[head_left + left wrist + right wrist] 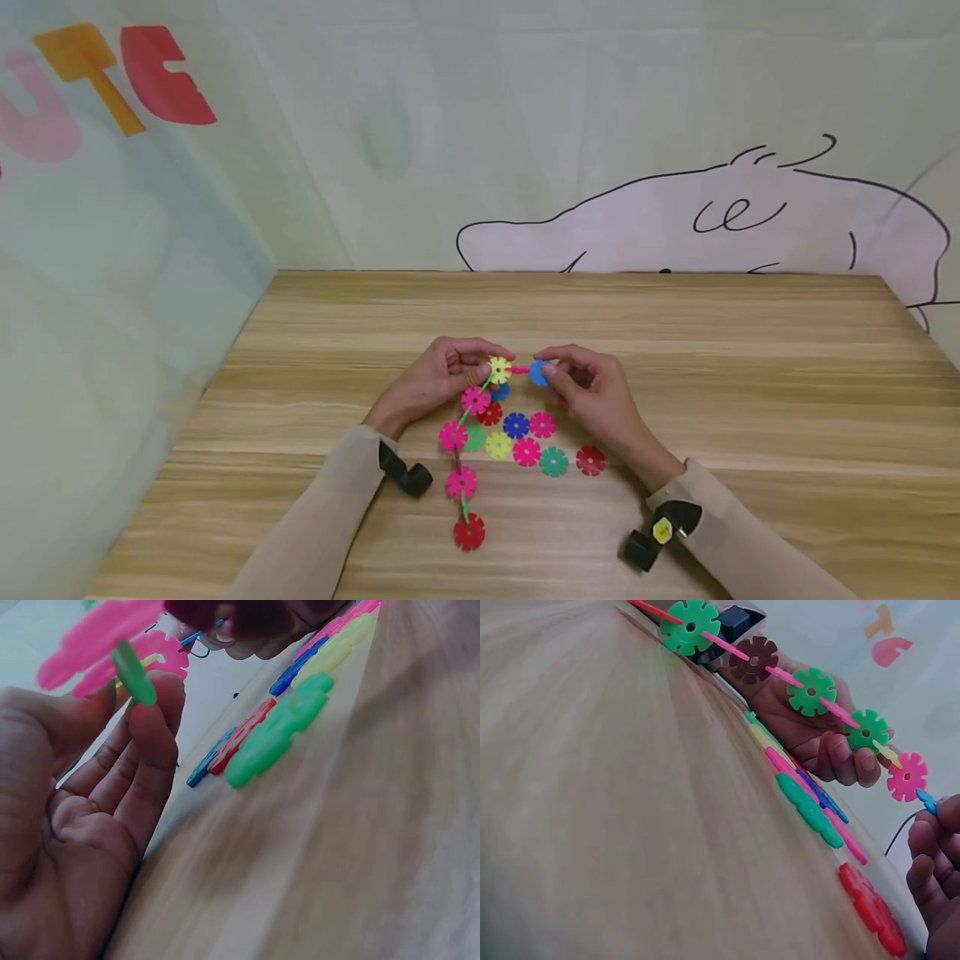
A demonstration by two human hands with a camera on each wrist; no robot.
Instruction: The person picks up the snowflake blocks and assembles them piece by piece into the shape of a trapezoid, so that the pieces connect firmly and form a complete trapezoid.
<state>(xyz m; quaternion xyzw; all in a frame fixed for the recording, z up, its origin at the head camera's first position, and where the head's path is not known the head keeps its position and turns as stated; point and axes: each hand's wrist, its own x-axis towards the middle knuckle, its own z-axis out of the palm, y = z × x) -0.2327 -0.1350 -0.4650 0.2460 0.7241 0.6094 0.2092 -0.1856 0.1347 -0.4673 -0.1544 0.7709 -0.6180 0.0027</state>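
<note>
A chain of notched plastic snowflake discs, slotted edge to face, runs from a red disc (pixel 468 532) near me up to a yellow disc (pixel 499 370). My left hand (pixel 431 379) pinches the chain by that upper part between thumb and fingers. Past the yellow disc come a pink disc (pixel 518 369), seen edge-on, and a blue disc (pixel 540 372) at the far end. Thumb and fingertips of my right hand (pixel 600 392) pinch the blue disc. In the right wrist view, the blue disc (pixel 928 801) touches the pink disc (pixel 907 777); its slot is hidden.
Loose discs lie flat on the wooden table (pixel 300 333) below the hands: a dark blue one (pixel 516 425), a teal one (pixel 553 462), a red one (pixel 590 461) and several others. A printed cloth (pixel 375 167) stands behind the table's back edge.
</note>
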